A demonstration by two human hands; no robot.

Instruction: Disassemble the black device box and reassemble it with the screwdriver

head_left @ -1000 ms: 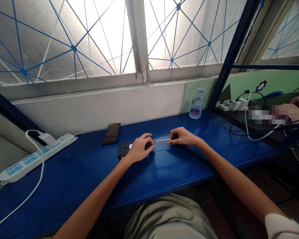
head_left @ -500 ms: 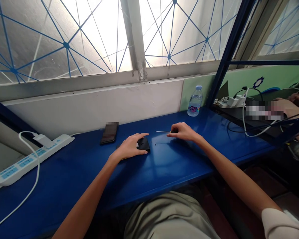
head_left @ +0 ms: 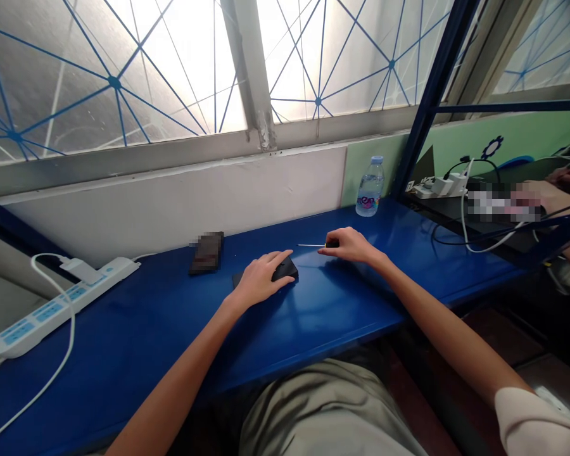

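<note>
My left hand (head_left: 260,279) lies over a small flat black device (head_left: 284,271) on the blue bench (head_left: 171,329), its fingers curled round the device's far edge. My right hand (head_left: 349,244) is closed on a thin screwdriver (head_left: 313,245) with a black and yellow handle. The metal shaft points left and stops a short way above and right of the device, not touching it.
A dark phone (head_left: 206,253) lies behind the device. A white power strip (head_left: 57,301) with a plugged charger and cable sits at the left. A water bottle (head_left: 369,189) stands at the back right. Another person's hands (head_left: 551,190) work at the neighbouring station among cables.
The screwdriver tip has come away from the black device and the right hand has drawn back. My left hand has shifted the device and now covers more of it.
</note>
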